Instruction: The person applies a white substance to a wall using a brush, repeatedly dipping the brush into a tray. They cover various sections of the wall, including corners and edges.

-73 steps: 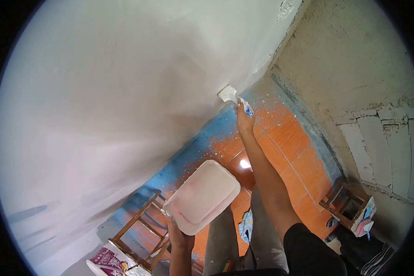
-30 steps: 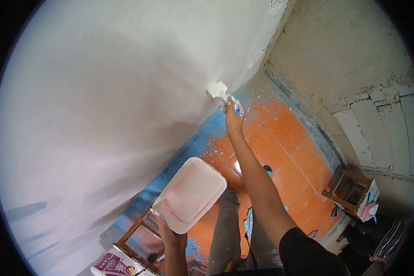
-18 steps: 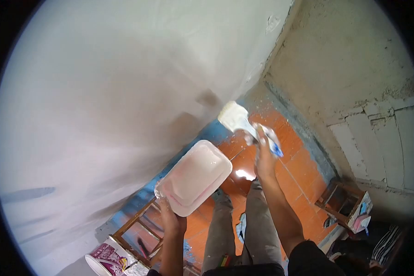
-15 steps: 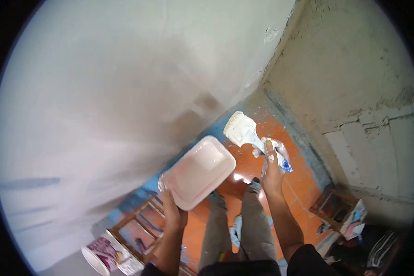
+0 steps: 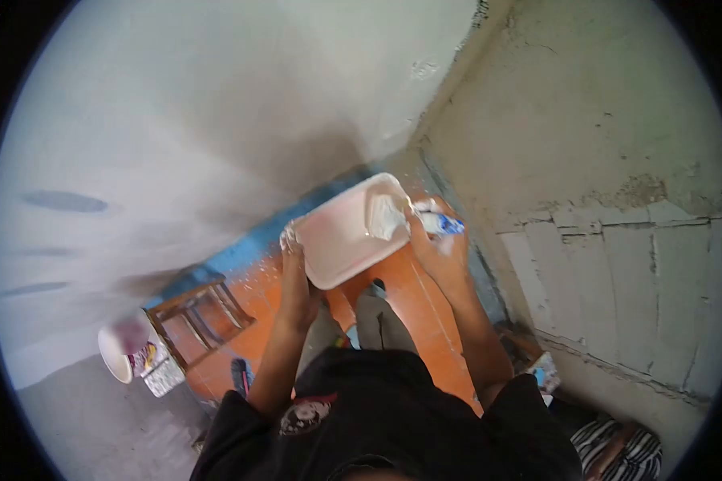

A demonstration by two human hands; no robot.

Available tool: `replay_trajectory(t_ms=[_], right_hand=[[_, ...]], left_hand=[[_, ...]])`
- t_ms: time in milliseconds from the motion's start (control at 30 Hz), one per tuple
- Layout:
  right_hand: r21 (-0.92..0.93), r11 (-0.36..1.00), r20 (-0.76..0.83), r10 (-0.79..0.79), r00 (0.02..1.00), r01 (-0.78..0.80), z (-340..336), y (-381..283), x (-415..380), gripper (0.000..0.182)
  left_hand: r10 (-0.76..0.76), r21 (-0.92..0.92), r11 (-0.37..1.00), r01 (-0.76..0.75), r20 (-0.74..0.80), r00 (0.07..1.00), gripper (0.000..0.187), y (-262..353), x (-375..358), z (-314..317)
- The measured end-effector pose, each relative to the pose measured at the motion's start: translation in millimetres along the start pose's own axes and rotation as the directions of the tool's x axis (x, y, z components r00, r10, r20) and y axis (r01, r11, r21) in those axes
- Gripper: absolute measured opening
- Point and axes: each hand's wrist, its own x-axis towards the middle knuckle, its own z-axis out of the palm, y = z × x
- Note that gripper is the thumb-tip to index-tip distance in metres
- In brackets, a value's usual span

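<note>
My left hand (image 5: 295,276) grips the left end of a pale pink tray (image 5: 329,252), its fingertips smeared with white paint. My right hand (image 5: 441,240) is closed round the handle of a wide paintbrush (image 5: 449,224) with a blue and white end. The white-coated bristles rest inside the tray's right part, where white paint shows. Part of the brush handle is hidden by my fingers.
A white-painted wall (image 5: 176,104) rises at the left, a bare plaster wall (image 5: 569,136) at the right. A wooden stool (image 5: 196,321) and a white bucket (image 5: 116,353) stand lower left. Orange floor tiles (image 5: 425,321) lie below; a wooden box (image 5: 521,345) is lower right.
The brush has come down and left into the tray with my right hand. My left hand still holds the tray, which appears higher in view. The camera view has shifted.
</note>
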Motion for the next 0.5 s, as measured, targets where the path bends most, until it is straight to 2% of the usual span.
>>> replay_trajectory(t_ms=[67,200,267,300,367,400,500], right_hand=[[-0.141,0.990,0.036,-0.010,0.999,0.015,-20,-20,2,0.011],[-0.216,0.974,0.056,-0.062,0.997,0.072,-44,-38,-2,0.009],[-0.199,0.977,0.063,-0.061,0.996,0.073,-58,-37,-5,0.008],[-0.124,0.991,0.017,-0.057,0.998,0.058,-63,-33,-7,0.006],[0.030,0.999,-0.079,-0.030,0.996,0.033,-70,-23,-16,0.005],[0.063,0.998,-0.076,0.020,0.997,-0.015,-77,-23,-20,0.003],[0.150,0.983,-0.247,0.141,0.959,-0.106,-81,-22,-26,0.005]], left_hand=[[0.045,0.003,0.999,-0.045,0.042,0.998,0.041,-4,-8,16],[0.169,0.109,0.978,-0.177,0.079,0.982,0.039,-6,-25,38],[0.082,-0.015,0.997,-0.081,0.038,0.996,0.039,-10,-28,46],[0.038,-0.077,0.996,-0.036,0.023,0.999,0.039,-11,-28,51],[0.071,-0.041,0.997,-0.069,0.051,0.996,0.040,-12,-29,58],[0.086,-0.023,0.996,-0.085,0.067,0.994,0.041,-12,-29,60],[0.127,0.073,0.988,-0.135,0.111,0.986,0.042,-7,-28,68]])
